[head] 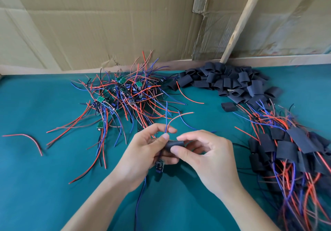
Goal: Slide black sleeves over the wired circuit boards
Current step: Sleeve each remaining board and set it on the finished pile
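My right hand pinches a black sleeve between thumb and forefinger at the centre of the view. My left hand grips a wired circuit board low in its palm and pinches that board's red and blue wires, which rise past the fingertips. The sleeve sits beside those wires, above the board. A tangle of bare wired boards lies behind my left hand. Loose black sleeves are heaped at the back right.
Boards with sleeves on them are piled along the right edge with wires trailing forward. A single red-black wire lies at far left on the teal table. Cardboard and a wooden stick stand behind.
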A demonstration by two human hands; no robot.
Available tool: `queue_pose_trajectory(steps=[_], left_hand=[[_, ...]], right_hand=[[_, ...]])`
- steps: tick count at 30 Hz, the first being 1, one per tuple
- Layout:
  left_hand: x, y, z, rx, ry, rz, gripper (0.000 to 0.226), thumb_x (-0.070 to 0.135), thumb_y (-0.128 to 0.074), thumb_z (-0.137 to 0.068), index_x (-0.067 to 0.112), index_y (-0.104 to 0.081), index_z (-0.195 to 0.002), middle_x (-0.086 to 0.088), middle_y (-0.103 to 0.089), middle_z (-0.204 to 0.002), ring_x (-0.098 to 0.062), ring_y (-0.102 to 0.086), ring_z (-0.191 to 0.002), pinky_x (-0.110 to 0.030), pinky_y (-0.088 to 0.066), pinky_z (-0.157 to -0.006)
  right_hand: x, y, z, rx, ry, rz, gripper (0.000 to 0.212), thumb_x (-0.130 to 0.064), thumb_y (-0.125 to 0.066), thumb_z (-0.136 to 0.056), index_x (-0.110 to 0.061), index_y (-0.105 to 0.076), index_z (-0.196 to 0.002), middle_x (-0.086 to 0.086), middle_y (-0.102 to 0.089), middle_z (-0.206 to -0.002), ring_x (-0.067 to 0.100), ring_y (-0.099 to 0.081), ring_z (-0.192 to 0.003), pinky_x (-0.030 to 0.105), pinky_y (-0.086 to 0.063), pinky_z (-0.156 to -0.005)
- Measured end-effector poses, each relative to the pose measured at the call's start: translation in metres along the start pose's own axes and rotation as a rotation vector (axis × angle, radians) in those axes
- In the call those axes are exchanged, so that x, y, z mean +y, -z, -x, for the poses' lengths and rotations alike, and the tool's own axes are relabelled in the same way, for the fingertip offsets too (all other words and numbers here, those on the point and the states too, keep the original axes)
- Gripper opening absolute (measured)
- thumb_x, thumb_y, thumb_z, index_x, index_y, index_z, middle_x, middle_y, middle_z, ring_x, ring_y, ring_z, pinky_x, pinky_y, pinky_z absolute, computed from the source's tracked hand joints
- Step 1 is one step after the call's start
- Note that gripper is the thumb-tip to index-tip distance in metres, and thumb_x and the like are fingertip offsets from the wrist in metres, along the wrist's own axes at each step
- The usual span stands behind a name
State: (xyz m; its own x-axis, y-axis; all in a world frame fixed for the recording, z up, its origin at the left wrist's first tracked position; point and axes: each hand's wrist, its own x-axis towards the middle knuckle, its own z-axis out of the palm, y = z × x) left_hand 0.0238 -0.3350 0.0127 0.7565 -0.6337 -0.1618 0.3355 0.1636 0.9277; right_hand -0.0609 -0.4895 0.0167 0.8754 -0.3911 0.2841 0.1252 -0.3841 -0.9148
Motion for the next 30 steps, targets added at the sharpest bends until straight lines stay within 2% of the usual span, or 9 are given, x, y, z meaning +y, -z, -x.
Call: queue_pose_trajectory(steps=[5,10,18,21,24,26,30], left_hand=[[0.001,0.000,0.000,0.010,-0.012,0.019,0.018,0.015,-0.051,-0.103,0.018,-0.069,-0.103,-0.026,-0.074,-0.103,-0.033,-0.075,-0.080,-0.030,-0.060,-0.066],[0.000,-0.001,0.000,0.041,-0.024,-0.047,0.016,0.011,-0.048,-0.106,0.008,-0.062,-0.111,-0.025,-0.075,-0.100,-0.035,-0.076,-0.079,-0.030,-0.060,-0.065],[-0.004,-0.003,0.000,0.010,-0.039,-0.121,0.017,0.010,-0.047,-0.105,0.007,-0.063,-0.111,-0.022,-0.076,-0.096,-0.035,-0.076,-0.078,-0.030,-0.060,-0.064],[-0.005,-0.003,0.001,-0.027,-0.055,-0.194,0.024,0.008,-0.047,-0.106,0.015,-0.068,-0.114,-0.018,-0.076,-0.098,-0.036,-0.076,-0.079,-0.031,-0.060,-0.065],[-0.005,-0.003,0.002,-0.101,-0.072,-0.285,0.038,0.007,-0.046,-0.106,0.033,-0.070,-0.120,-0.012,-0.077,-0.105,-0.035,-0.076,-0.080,-0.033,-0.062,-0.069],[-0.005,-0.004,0.003,-0.145,-0.072,-0.316,0.045,0.007,-0.045,-0.107,0.042,-0.068,-0.124,-0.010,-0.076,-0.106,-0.034,-0.076,-0.078,-0.033,-0.062,-0.070],[-0.003,-0.005,0.003,-0.196,-0.071,-0.349,0.050,0.005,-0.045,-0.107,0.045,-0.067,-0.126,-0.009,-0.074,-0.092,-0.030,-0.074,-0.068,-0.033,-0.060,-0.065]], right_hand=[[-0.001,0.008,-0.007,0.051,-0.052,-0.176,0.023,-0.003,-0.090,-0.075,-0.023,-0.079,-0.079,-0.002,-0.077,-0.076,0.010,-0.071,-0.067,0.016,-0.052,-0.065],[-0.006,0.030,-0.018,0.242,-0.087,-0.406,0.014,-0.016,-0.086,-0.070,-0.023,-0.080,-0.080,0.000,-0.076,-0.077,0.010,-0.065,-0.063,0.019,-0.051,-0.059],[-0.006,0.034,-0.019,0.229,-0.061,-0.349,0.015,-0.012,-0.087,-0.072,-0.022,-0.079,-0.080,0.000,-0.076,-0.077,0.009,-0.066,-0.064,0.018,-0.052,-0.061],[-0.005,0.034,-0.019,0.227,-0.063,-0.340,0.018,-0.005,-0.088,-0.074,-0.019,-0.079,-0.080,0.001,-0.076,-0.076,0.009,-0.066,-0.063,0.018,-0.052,-0.060],[-0.007,0.035,-0.019,0.241,-0.113,-0.416,0.017,-0.020,-0.089,-0.066,-0.018,-0.080,-0.080,0.001,-0.075,-0.073,0.010,-0.062,-0.060,0.018,-0.050,-0.057],[-0.007,0.036,-0.021,0.240,-0.170,-0.471,0.026,-0.030,-0.088,-0.060,-0.017,-0.080,-0.080,0.001,-0.074,-0.074,0.012,-0.061,-0.061,0.019,-0.049,-0.057],[-0.005,0.039,-0.022,0.219,-0.224,-0.516,0.031,-0.032,-0.088,-0.058,-0.015,-0.081,-0.082,0.001,-0.072,-0.074,0.014,-0.055,-0.059,0.019,-0.047,-0.057]])
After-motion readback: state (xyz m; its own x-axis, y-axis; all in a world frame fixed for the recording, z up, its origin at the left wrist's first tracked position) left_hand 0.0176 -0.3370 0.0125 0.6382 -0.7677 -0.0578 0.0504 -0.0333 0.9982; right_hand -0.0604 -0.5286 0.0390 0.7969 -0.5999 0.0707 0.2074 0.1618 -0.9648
